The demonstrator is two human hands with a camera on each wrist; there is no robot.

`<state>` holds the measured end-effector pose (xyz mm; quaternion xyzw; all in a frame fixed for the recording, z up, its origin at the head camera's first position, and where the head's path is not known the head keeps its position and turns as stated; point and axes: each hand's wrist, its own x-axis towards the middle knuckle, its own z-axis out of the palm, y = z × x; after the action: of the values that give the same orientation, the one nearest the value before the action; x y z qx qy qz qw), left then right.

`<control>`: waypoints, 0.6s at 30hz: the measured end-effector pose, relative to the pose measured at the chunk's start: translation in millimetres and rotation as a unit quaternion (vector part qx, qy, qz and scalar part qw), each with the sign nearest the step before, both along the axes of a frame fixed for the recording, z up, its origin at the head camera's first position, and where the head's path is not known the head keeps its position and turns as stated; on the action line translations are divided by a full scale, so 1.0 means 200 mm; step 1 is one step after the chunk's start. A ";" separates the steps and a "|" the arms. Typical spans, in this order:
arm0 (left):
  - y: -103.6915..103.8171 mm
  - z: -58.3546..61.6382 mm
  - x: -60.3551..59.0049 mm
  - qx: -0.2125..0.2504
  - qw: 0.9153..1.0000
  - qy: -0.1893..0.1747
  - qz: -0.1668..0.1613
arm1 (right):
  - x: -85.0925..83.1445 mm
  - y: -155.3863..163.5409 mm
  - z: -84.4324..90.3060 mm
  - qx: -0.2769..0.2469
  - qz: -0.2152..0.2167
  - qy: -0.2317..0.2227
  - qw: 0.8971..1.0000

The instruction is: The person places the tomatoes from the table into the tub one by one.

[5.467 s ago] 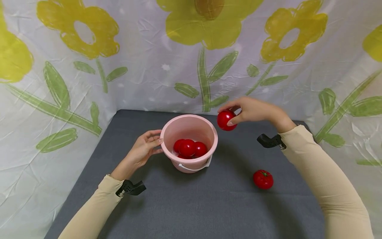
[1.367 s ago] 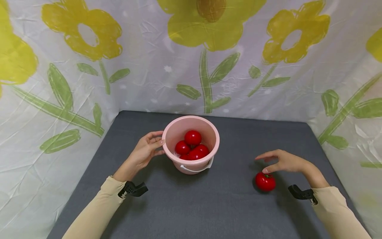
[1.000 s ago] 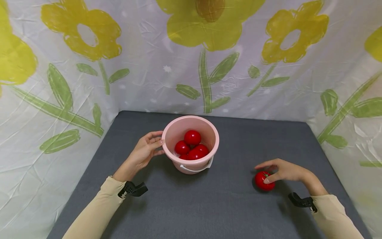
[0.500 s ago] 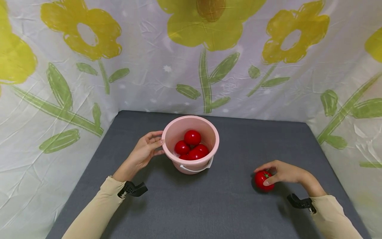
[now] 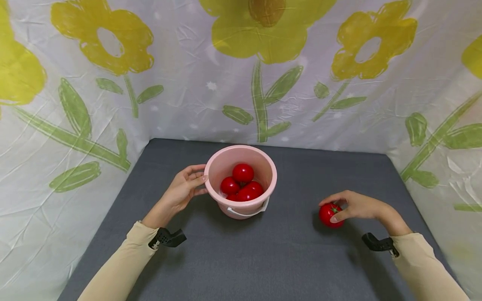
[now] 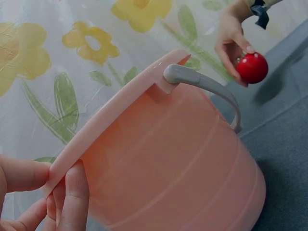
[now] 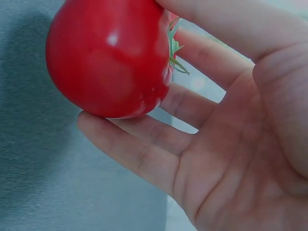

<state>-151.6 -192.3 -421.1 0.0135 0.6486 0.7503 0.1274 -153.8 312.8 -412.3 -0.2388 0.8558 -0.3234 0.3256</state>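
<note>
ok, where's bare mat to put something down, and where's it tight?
Bare: the grey mat in front of the pink bucket between both sleeves, and the strip behind it up to the floral cloth. Tight: bucket's left side, where the left hand holds the rim; right hand grips a tomato.

We see a small staged recording booth rather than a lived-in room. A flat tabletop covered in dark grey felt-like fabric (image 5: pixel 241 259) fills the floor of the view. It is walled on three sides by a crinkled white plastic sheet printed with big yellow flowers and green leaves (image 5: pixel 180 83), hung like a backdrop. Black clip-on camera mounts (image 5: pixel 167 237) sit on the beige sleeves at both wrists. On the tabletop stands a pink plastic bucket with a pale grey handle (image 5: pixel 226 161), holding glossy red tomatoes (image 5: pixel 242 172).
</note>
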 end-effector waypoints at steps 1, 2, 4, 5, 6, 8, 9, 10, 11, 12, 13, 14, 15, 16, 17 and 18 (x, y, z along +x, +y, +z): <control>0.00 0.00 0.00 -0.001 1.000 0.000 0.001 | 0.00 -0.01 0.01 0.003 0.001 0.002 1.000; 0.00 0.00 0.00 -0.002 1.000 0.000 0.001 | -0.01 -0.01 0.02 0.005 0.003 0.003 1.000; 0.00 0.00 0.00 -0.003 1.000 -0.001 0.000 | -0.02 -0.02 0.04 0.004 0.004 0.001 1.000; 0.00 0.00 0.00 -0.004 1.000 -0.002 0.000 | -0.03 -0.02 0.04 0.004 0.002 -0.003 1.000; 0.00 0.00 0.00 -0.005 1.000 -0.003 0.000 | -0.04 -0.03 0.06 0.004 0.003 -0.002 1.000; 0.00 0.01 0.00 -0.005 1.000 -0.004 -0.002 | -0.05 -0.04 0.08 0.007 0.001 0.002 1.000; 0.00 0.01 0.00 -0.004 1.000 -0.005 -0.002 | -0.06 -0.04 0.10 0.012 -0.001 0.006 1.000; 0.00 0.01 0.00 -0.005 1.000 -0.005 -0.002 | -0.07 -0.05 0.12 0.014 0.000 0.011 1.000; 0.00 0.01 0.00 -0.006 1.000 -0.005 -0.001 | -0.08 -0.06 0.13 0.019 -0.002 0.015 1.000; 0.00 0.01 0.00 -0.006 1.000 -0.005 -0.001 | -0.09 -0.06 0.15 0.022 -0.002 0.020 1.000; 0.00 0.01 0.00 -0.005 1.000 -0.005 -0.001 | -0.10 -0.07 0.17 0.025 -0.002 0.022 0.999; 0.00 0.01 0.00 -0.005 1.000 -0.005 -0.002 | -0.11 -0.08 0.18 0.028 -0.001 0.023 0.999; 0.00 0.00 0.00 -0.005 1.000 -0.005 -0.001 | -0.11 -0.09 0.20 0.029 -0.001 0.022 0.999; 0.00 0.00 0.00 -0.005 1.000 -0.005 -0.002 | -0.12 -0.10 0.21 0.029 0.002 0.022 0.999; 0.00 0.00 0.00 -0.004 1.000 -0.004 -0.001 | -0.13 -0.11 0.23 0.030 0.004 0.022 0.999; 0.00 0.00 0.00 -0.002 1.000 -0.004 -0.001 | -0.14 -0.13 0.25 0.031 0.008 0.025 0.999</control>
<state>-151.9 -192.3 -420.8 0.0107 0.6499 0.7486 0.1307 -182.0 287.4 -362.6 -0.2436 0.8712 -0.2880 0.3141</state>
